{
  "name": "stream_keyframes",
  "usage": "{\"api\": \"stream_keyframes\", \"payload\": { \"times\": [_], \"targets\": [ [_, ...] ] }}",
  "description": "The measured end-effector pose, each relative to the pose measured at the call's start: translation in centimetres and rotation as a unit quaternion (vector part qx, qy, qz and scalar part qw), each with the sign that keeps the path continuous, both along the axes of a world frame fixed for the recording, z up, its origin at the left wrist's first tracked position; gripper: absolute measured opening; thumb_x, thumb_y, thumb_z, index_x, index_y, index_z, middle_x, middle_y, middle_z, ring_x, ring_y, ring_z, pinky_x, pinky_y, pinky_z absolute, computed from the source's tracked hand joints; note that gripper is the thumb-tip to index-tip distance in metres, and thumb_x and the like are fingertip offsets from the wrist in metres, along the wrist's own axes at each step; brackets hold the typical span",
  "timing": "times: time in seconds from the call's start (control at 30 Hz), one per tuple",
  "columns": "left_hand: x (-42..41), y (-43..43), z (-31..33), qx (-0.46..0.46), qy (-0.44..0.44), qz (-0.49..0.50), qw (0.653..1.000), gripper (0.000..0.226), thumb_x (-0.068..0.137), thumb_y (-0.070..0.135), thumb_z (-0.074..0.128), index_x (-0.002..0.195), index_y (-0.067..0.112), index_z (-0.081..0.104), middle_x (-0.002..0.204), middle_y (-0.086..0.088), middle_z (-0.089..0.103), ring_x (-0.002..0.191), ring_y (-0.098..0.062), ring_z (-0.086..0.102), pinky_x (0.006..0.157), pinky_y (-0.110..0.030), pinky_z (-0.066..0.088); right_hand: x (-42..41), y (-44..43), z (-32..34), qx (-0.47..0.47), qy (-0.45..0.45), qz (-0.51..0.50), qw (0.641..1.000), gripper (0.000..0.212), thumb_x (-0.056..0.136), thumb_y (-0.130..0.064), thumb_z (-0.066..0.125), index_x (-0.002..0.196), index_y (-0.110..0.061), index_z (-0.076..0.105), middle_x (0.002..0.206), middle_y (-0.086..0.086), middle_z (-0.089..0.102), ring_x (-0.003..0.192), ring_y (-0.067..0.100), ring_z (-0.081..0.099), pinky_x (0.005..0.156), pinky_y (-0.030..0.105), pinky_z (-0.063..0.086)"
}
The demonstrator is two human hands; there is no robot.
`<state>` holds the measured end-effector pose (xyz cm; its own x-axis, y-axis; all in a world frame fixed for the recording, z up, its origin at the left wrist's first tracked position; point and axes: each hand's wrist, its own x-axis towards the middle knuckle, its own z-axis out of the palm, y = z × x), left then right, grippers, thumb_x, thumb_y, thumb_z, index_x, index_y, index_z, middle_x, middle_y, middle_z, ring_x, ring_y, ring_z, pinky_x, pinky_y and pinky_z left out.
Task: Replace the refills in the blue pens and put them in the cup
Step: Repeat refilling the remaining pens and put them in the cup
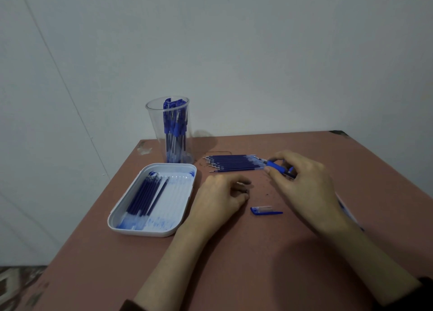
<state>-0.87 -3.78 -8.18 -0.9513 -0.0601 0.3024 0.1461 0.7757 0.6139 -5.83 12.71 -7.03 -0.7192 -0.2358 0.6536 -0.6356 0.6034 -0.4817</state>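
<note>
Fingers [278, 156] of rt hand [304, 184] pinch 1 pen [276, 166] (1 cap [263, 210] loose).

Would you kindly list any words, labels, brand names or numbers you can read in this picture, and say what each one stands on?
No readable text anywhere in this view.
Pens in the cup: any print on the barrels is too small and blurred to read.
Refills on the table and those in the tray: no markings visible.
Loose blue cap: no lettering visible.
</note>
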Motion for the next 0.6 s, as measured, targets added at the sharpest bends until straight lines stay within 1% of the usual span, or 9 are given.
{"api": "stream_keyframes", "payload": {
  "times": [0.1, 0.17, 0.27, 0.33, 0.37, 0.43, 0.47, 0.53, 0.6],
  "targets": [
    [0.06, -0.07, 0.01, 0.005, -0.003, -0.003, 1.000, 0.028, 0.083, 0.016, 0.068, 0.109, 0.027, 0.068, 0.100, 0.012, 0.072, 0.090, 0.007, 0.064, 0.089, -0.019, 0.051, -0.07, 0.03, -0.07, 0.015, -0.002, 0.000, 1.000, 0.009, 0.081, -0.027, 0.070, 0.090, -0.028, 0.066, 0.068, -0.014, 0.058, 0.062, 0.001, 0.052, 0.057, 0.019, 0.039],
    [0.06, -0.13, 0.03, 0.022, -0.004, 0.002, 1.000, 0.028, 0.083, 0.019, 0.069, 0.109, 0.027, 0.068, 0.101, 0.012, 0.072, 0.089, 0.005, 0.064, 0.086, -0.015, 0.051, 0.05, 0.03, -0.04, 0.027, -0.002, 0.000, 1.000, 0.009, 0.081, -0.028, 0.069, 0.089, -0.030, 0.066, 0.069, -0.016, 0.058, 0.062, 0.003, 0.052, 0.057, 0.022, 0.041],
    [0.00, -0.16, 0.24, 0.085, 0.021, 0.032, 0.996, 0.031, 0.083, 0.029, 0.069, 0.114, 0.028, 0.066, 0.101, 0.013, 0.069, 0.090, 0.003, 0.063, 0.080, -0.010, 0.048, 0.31, 0.06, 0.07, 0.063, 0.003, -0.004, 0.998, 0.010, 0.080, -0.029, 0.067, 0.090, -0.034, 0.065, 0.075, -0.015, 0.062, 0.065, 0.005, 0.054, 0.058, 0.027, 0.044],
    [-0.09, -0.20, 0.46, 0.142, 0.052, 0.039, 0.988, 0.032, 0.083, 0.033, 0.070, 0.114, 0.027, 0.067, 0.098, 0.015, 0.069, 0.092, 0.003, 0.063, 0.081, -0.014, 0.049, 0.40, 0.06, 0.01, 0.093, 0.005, 0.012, 0.996, 0.013, 0.081, -0.028, 0.065, 0.092, -0.034, 0.066, 0.080, -0.014, 0.065, 0.071, 0.005, 0.057, 0.062, 0.028, 0.047],
    [-0.08, -0.22, 0.59, 0.165, 0.058, 0.033, 0.984, 0.029, 0.083, 0.033, 0.070, 0.112, 0.027, 0.068, 0.097, 0.016, 0.069, 0.091, 0.003, 0.064, 0.082, -0.016, 0.050, 0.40, 0.07, -0.04, 0.105, 0.010, 0.025, 0.994, 0.014, 0.082, -0.027, 0.065, 0.094, -0.034, 0.066, 0.081, -0.015, 0.065, 0.073, 0.004, 0.057, 0.063, 0.027, 0.047],
    [-0.02, -0.26, 0.75, 0.177, 0.052, 0.019, 0.983, 0.020, 0.084, 0.029, 0.069, 0.104, 0.026, 0.072, 0.092, 0.017, 0.071, 0.088, 0.003, 0.065, 0.081, -0.017, 0.051, 0.37, 0.09, -0.16, 0.118, 0.027, 0.048, 0.991, 0.015, 0.082, -0.025, 0.067, 0.094, -0.033, 0.067, 0.080, -0.016, 0.063, 0.072, 0.002, 0.052, 0.066, 0.018, 0.038],
    [-0.03, -0.26, 0.79, 0.175, 0.048, 0.014, 0.983, 0.016, 0.085, 0.027, 0.068, 0.099, 0.025, 0.074, 0.089, 0.015, 0.072, 0.085, 0.003, 0.065, 0.080, -0.018, 0.051, 0.36, 0.05, -0.20, 0.124, 0.034, 0.055, 0.990, 0.015, 0.082, -0.024, 0.068, 0.094, -0.032, 0.067, 0.079, -0.016, 0.061, 0.072, 0.001, 0.049, 0.067, 0.017, 0.032],
    [-0.03, -0.23, 0.81, 0.174, 0.044, 0.015, 0.984, 0.010, 0.085, 0.025, 0.068, 0.093, 0.025, 0.075, 0.084, 0.013, 0.073, 0.080, 0.001, 0.066, 0.077, -0.018, 0.052, 0.21, 0.00, -0.29, 0.130, 0.042, 0.061, 0.989, 0.013, 0.083, -0.026, 0.067, 0.094, -0.032, 0.067, 0.079, -0.016, 0.061, 0.074, 0.002, 0.047, 0.068, 0.023, 0.028],
    [-0.11, -0.31, 0.83, 0.177, 0.045, 0.031, 0.983, 0.009, 0.085, 0.022, 0.069, 0.090, 0.023, 0.076, 0.079, 0.013, 0.072, 0.075, 0.002, 0.065, 0.072, -0.013, 0.050, -0.06, 0.06, -0.38, 0.125, 0.047, 0.050, 0.990, 0.012, 0.081, -0.030, 0.063, 0.092, -0.032, 0.067, 0.077, -0.015, 0.060, 0.074, 0.003, 0.047, 0.071, 0.028, 0.027]
  ]
}}
